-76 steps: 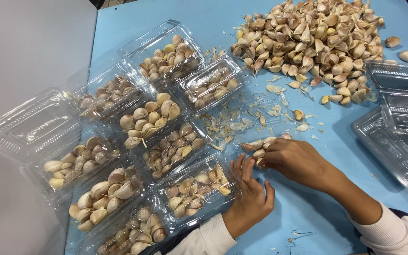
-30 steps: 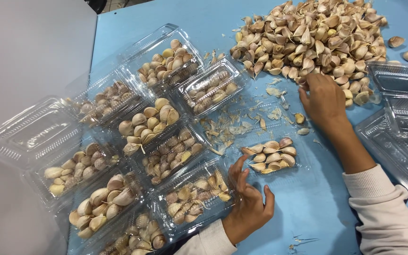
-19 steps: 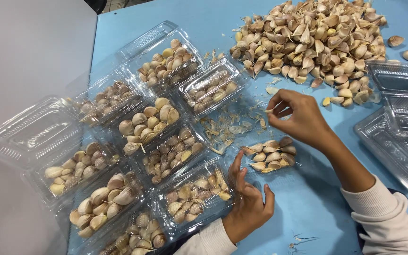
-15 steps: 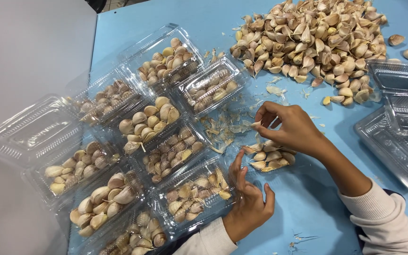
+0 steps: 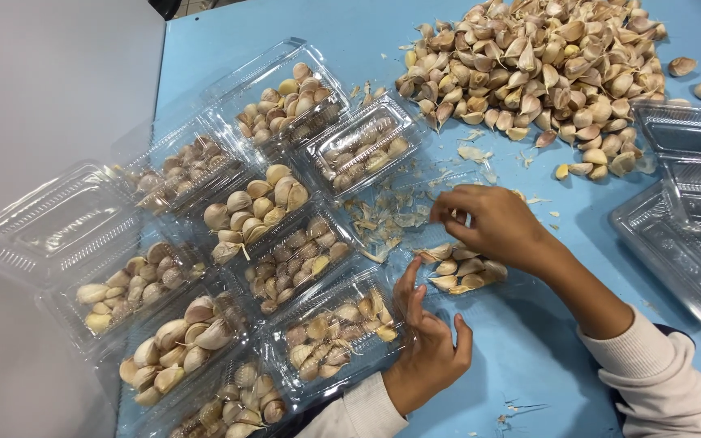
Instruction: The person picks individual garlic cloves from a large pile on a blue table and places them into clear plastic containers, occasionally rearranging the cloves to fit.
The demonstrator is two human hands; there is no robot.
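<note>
While the left hand (image 5: 427, 357) rests on the blue table (image 5: 529, 357) at the near edge, its fingers are loosely spread and hold nothing; the fingertips touch the side of a small clear tray of garlic cloves (image 5: 460, 272) that sits just beyond it. Left of that hand, filled clear boxes (image 5: 330, 337) stand packed side by side in rows running away up the table. Above the small tray hovers the right hand (image 5: 488, 227), fingers curled and pinched together at the tips; whether a clove sits between them cannot be told. Papery garlic skins (image 5: 383, 223) lie scattered just left of this hand. Farther right, a stack of empty clear containers (image 5: 683, 219) lies at the table's edge. At the far end, well apart from both hands, a large heap of loose garlic cloves (image 5: 537, 73) spreads across the table.
</note>
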